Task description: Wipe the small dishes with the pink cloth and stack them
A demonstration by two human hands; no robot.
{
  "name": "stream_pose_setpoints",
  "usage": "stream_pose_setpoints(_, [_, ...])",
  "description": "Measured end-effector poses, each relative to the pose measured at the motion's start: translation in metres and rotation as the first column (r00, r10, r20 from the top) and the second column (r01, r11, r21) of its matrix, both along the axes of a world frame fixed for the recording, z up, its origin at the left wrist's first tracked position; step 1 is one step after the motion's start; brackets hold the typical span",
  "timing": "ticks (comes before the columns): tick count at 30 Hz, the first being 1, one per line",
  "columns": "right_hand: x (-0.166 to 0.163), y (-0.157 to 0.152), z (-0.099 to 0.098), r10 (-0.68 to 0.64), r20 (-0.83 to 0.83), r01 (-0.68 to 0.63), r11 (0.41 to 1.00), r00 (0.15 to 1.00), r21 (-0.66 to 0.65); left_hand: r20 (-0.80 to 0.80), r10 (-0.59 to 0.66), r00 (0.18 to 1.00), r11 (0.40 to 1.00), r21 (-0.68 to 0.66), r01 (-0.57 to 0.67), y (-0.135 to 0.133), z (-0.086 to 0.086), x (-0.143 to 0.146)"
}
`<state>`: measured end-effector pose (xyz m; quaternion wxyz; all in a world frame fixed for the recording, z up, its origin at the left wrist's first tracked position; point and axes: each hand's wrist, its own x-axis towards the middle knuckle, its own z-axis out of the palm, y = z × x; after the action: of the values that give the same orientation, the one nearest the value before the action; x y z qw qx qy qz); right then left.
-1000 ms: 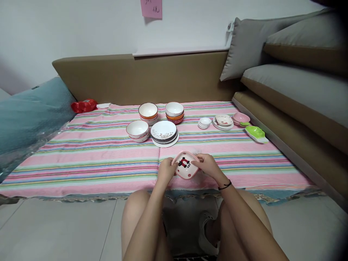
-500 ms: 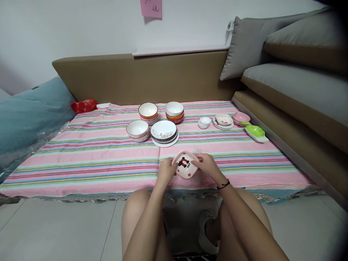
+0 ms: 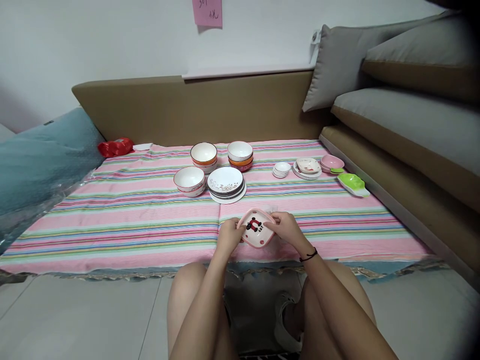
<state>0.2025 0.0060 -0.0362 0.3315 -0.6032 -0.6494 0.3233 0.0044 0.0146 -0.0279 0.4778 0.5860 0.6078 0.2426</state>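
Observation:
A small pink square dish (image 3: 256, 229) with a red and black cartoon print is held just above the striped cloth (image 3: 150, 220), close to its near edge. My left hand (image 3: 228, 236) grips the dish's left rim with curled fingers. My right hand (image 3: 285, 228) pinches its right rim, thumb on top. A black band circles my right wrist.
Further back stand a lone white bowl (image 3: 189, 180), a stack of plates (image 3: 226, 184), two bowl stacks (image 3: 204, 155), small white saucers (image 3: 282, 169), small plates (image 3: 307, 167), a pink dish (image 3: 332, 163) and a green dish (image 3: 352, 184). Sofa cushions (image 3: 405, 120) rise at the right, a teal cushion (image 3: 37, 160) at the left.

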Motion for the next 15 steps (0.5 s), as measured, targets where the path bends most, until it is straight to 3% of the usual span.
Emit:
stream_pose_setpoints(7, [0.014, -0.001, 0.008, 0.040, -0.170, -0.056, 0.994, 0.985, -0.089, 0.154, -0.071, 0.986, 0.995, -0.057, 0.080, -0.001, 0.014, -0.003])
stream_pose_setpoints(15, [0.021, -0.005, 0.012, -0.015, -0.416, -0.106, 0.958, 0.909, -0.266, 0.314, -0.122, 0.941, 0.970, -0.163, 0.181, -0.005, 0.028, -0.004])
